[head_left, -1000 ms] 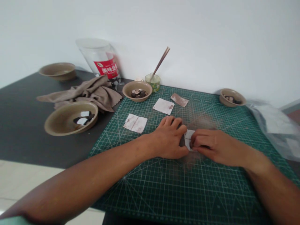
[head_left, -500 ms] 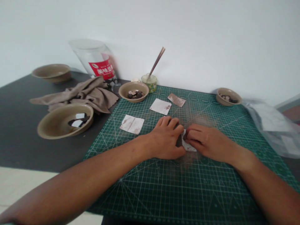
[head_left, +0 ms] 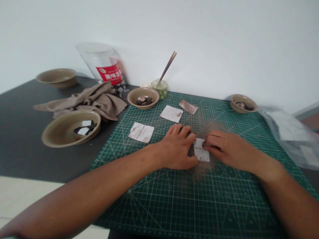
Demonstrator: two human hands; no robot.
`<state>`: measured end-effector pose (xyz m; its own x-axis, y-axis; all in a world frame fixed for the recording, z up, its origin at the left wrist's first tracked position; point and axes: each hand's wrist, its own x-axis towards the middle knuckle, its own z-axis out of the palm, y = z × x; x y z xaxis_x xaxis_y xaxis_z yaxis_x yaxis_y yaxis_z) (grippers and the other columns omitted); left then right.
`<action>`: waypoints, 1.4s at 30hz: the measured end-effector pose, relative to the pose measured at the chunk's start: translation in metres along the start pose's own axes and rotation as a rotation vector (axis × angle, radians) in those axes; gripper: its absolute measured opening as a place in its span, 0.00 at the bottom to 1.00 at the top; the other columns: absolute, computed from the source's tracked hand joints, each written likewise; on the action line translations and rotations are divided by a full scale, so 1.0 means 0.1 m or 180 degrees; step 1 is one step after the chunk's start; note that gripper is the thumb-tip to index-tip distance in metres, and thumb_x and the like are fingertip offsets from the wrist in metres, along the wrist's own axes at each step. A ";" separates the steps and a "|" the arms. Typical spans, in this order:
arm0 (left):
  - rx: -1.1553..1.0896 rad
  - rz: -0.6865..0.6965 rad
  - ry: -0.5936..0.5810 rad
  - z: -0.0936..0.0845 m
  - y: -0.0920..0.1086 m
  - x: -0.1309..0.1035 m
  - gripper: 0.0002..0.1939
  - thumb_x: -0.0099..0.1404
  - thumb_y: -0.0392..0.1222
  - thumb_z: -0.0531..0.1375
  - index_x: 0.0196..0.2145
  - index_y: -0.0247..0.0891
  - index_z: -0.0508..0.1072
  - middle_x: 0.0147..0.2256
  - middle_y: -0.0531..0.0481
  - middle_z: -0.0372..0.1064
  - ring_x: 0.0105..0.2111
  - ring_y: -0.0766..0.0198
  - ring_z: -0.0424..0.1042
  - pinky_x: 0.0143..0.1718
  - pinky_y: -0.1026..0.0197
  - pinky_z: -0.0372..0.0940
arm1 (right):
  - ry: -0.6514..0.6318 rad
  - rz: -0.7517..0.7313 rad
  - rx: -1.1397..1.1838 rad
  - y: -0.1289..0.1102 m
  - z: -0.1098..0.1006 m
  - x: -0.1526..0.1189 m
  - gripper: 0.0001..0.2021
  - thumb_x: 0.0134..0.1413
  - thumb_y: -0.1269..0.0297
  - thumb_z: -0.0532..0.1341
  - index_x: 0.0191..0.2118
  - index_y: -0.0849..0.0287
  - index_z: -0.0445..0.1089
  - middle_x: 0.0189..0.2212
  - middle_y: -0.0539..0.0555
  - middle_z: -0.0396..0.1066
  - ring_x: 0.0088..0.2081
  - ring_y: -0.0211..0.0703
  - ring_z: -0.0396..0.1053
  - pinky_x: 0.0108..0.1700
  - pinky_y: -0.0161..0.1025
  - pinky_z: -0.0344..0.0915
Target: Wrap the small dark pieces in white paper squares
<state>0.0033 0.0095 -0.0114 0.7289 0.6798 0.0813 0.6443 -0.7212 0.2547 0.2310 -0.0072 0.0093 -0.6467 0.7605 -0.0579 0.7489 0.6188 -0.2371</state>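
Note:
A creased white paper square (head_left: 201, 154) with brown smudges lies flat on the green cutting mat (head_left: 174, 205). My left hand (head_left: 177, 146) rests on the mat with its fingers apart, thumb and forefinger touching the paper's left edge. On the paper's right side, my right hand (head_left: 220, 146) has its fingers closed on a small dark piece, only partly visible at the fingertips. Brown dust marks the mat around both hands. Two smudged white squares (head_left: 141, 132) (head_left: 171, 113) and a brown-stained paper (head_left: 188, 107) lie farther back.
Bowls with dark pieces stand at left (head_left: 71, 128), back centre (head_left: 143, 98) and right (head_left: 243, 103). An empty-looking bowl (head_left: 57, 78), crumpled cloth (head_left: 92, 99), clear jar (head_left: 102, 63), cup with sticks (head_left: 159, 88) and plastic bag (head_left: 294, 136) are also there.
My right hand has moved slightly right across the paper, uncovering more of it and its crease. My left hand stays in nearly the same place.

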 end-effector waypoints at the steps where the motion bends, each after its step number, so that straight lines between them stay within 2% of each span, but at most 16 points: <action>1: -0.0014 0.0007 -0.0007 0.00 0.00 0.00 0.25 0.63 0.57 0.58 0.52 0.38 0.67 0.57 0.41 0.59 0.59 0.40 0.56 0.63 0.39 0.51 | -0.0074 -0.0080 0.0082 0.00 0.00 0.00 0.09 0.68 0.66 0.55 0.38 0.57 0.72 0.37 0.52 0.69 0.35 0.41 0.69 0.37 0.40 0.62; 4: -0.0015 0.0029 -0.0029 0.00 -0.01 0.00 0.25 0.63 0.57 0.57 0.50 0.38 0.67 0.57 0.40 0.59 0.59 0.41 0.56 0.63 0.39 0.51 | -0.0096 -0.0249 0.0134 -0.02 0.01 0.01 0.09 0.68 0.67 0.55 0.39 0.57 0.72 0.39 0.53 0.70 0.37 0.41 0.69 0.38 0.39 0.63; 7: 0.0026 -0.0002 -0.0012 0.00 -0.01 0.00 0.25 0.63 0.56 0.57 0.52 0.37 0.67 0.57 0.40 0.59 0.59 0.40 0.55 0.63 0.39 0.51 | 0.0129 -0.0008 -0.0126 0.01 0.02 0.02 0.09 0.69 0.66 0.55 0.39 0.58 0.72 0.38 0.54 0.69 0.37 0.44 0.69 0.38 0.40 0.62; 9: 0.0026 -0.0018 -0.0006 0.00 0.00 0.00 0.26 0.63 0.56 0.57 0.52 0.37 0.67 0.57 0.40 0.59 0.59 0.39 0.55 0.64 0.39 0.51 | 0.0124 0.0074 -0.0134 0.03 0.02 0.02 0.09 0.68 0.66 0.55 0.38 0.58 0.71 0.37 0.54 0.69 0.36 0.43 0.69 0.37 0.40 0.62; 12: -0.0003 0.0019 -0.0023 0.00 0.00 0.00 0.25 0.63 0.57 0.58 0.51 0.37 0.67 0.57 0.40 0.59 0.59 0.40 0.56 0.64 0.39 0.51 | -0.0069 -0.0174 0.0161 0.02 0.03 0.01 0.08 0.68 0.68 0.55 0.38 0.57 0.71 0.38 0.52 0.69 0.36 0.41 0.69 0.38 0.39 0.63; 14: -0.0003 0.0028 -0.0034 -0.01 0.00 0.00 0.24 0.63 0.57 0.57 0.49 0.37 0.67 0.57 0.39 0.59 0.59 0.41 0.56 0.63 0.39 0.52 | -0.0050 -0.0284 0.0198 -0.01 0.05 0.01 0.08 0.68 0.69 0.55 0.39 0.57 0.71 0.39 0.53 0.70 0.38 0.42 0.69 0.40 0.39 0.63; 19: -0.0005 -0.0022 -0.0050 -0.01 0.00 0.01 0.24 0.63 0.56 0.57 0.50 0.36 0.67 0.57 0.39 0.59 0.60 0.40 0.55 0.64 0.38 0.51 | 0.0190 0.0048 -0.0047 -0.01 0.06 0.03 0.09 0.69 0.66 0.54 0.38 0.59 0.71 0.37 0.55 0.69 0.36 0.44 0.68 0.38 0.41 0.64; 24: -0.0016 -0.0001 -0.0056 -0.01 0.00 0.01 0.23 0.63 0.56 0.58 0.49 0.37 0.67 0.56 0.40 0.59 0.60 0.41 0.56 0.63 0.39 0.52 | 0.0038 -0.0285 0.0233 -0.02 0.08 0.05 0.08 0.69 0.68 0.54 0.41 0.59 0.72 0.40 0.55 0.70 0.39 0.43 0.69 0.41 0.40 0.65; 28: 0.0011 -0.0022 -0.0024 -0.01 -0.01 0.01 0.24 0.62 0.55 0.58 0.49 0.37 0.67 0.57 0.40 0.59 0.60 0.41 0.55 0.64 0.39 0.52 | 0.0212 0.0079 -0.0150 -0.01 0.04 0.04 0.08 0.68 0.66 0.54 0.39 0.60 0.70 0.38 0.55 0.69 0.37 0.45 0.69 0.37 0.41 0.64; 30: 0.0010 -0.0006 -0.0002 0.00 -0.01 0.00 0.24 0.62 0.56 0.58 0.50 0.37 0.67 0.57 0.40 0.59 0.60 0.41 0.55 0.64 0.39 0.52 | 0.0085 0.0098 -0.0037 -0.01 0.01 0.01 0.09 0.68 0.66 0.55 0.36 0.59 0.70 0.35 0.53 0.69 0.34 0.42 0.68 0.36 0.40 0.63; 33: 0.0006 0.0033 0.0003 0.00 -0.01 0.00 0.24 0.62 0.56 0.58 0.50 0.38 0.67 0.56 0.40 0.59 0.60 0.41 0.56 0.64 0.39 0.52 | -0.0158 -0.0222 0.0322 -0.03 0.00 -0.01 0.07 0.68 0.66 0.56 0.37 0.57 0.70 0.36 0.51 0.70 0.35 0.40 0.69 0.38 0.38 0.63; 35: 0.0025 0.0028 0.0013 0.01 -0.01 0.00 0.24 0.62 0.56 0.59 0.49 0.38 0.67 0.57 0.40 0.60 0.60 0.41 0.56 0.63 0.40 0.53 | -0.0051 -0.0275 0.0261 -0.03 0.03 0.01 0.07 0.68 0.66 0.56 0.39 0.57 0.71 0.38 0.53 0.71 0.37 0.42 0.70 0.39 0.39 0.63; 38: 0.0041 -0.0004 0.0050 0.02 -0.01 0.00 0.25 0.62 0.56 0.58 0.51 0.38 0.67 0.57 0.41 0.59 0.60 0.40 0.55 0.63 0.40 0.52 | 0.0223 0.0002 -0.0068 0.00 0.05 0.04 0.08 0.68 0.66 0.55 0.38 0.59 0.71 0.38 0.55 0.70 0.37 0.44 0.70 0.38 0.40 0.62; 40: 0.0019 0.0000 0.0059 0.02 -0.01 0.00 0.26 0.63 0.57 0.58 0.52 0.38 0.67 0.57 0.41 0.59 0.60 0.40 0.55 0.64 0.39 0.52 | 0.0166 0.0043 -0.0013 0.02 0.03 0.03 0.08 0.68 0.65 0.56 0.37 0.58 0.70 0.36 0.54 0.70 0.35 0.43 0.69 0.37 0.39 0.62; 42: -0.0003 0.0027 0.0048 0.02 -0.01 -0.01 0.25 0.63 0.56 0.58 0.51 0.37 0.67 0.56 0.40 0.60 0.60 0.40 0.56 0.64 0.39 0.52 | -0.0017 -0.0124 0.0228 0.01 0.02 0.01 0.07 0.67 0.65 0.57 0.37 0.57 0.70 0.36 0.52 0.70 0.35 0.41 0.69 0.37 0.38 0.62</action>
<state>0.0026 0.0098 -0.0140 0.7306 0.6757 0.0978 0.6380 -0.7267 0.2548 0.2302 -0.0062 0.0068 -0.6760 0.7351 -0.0524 0.7111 0.6320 -0.3081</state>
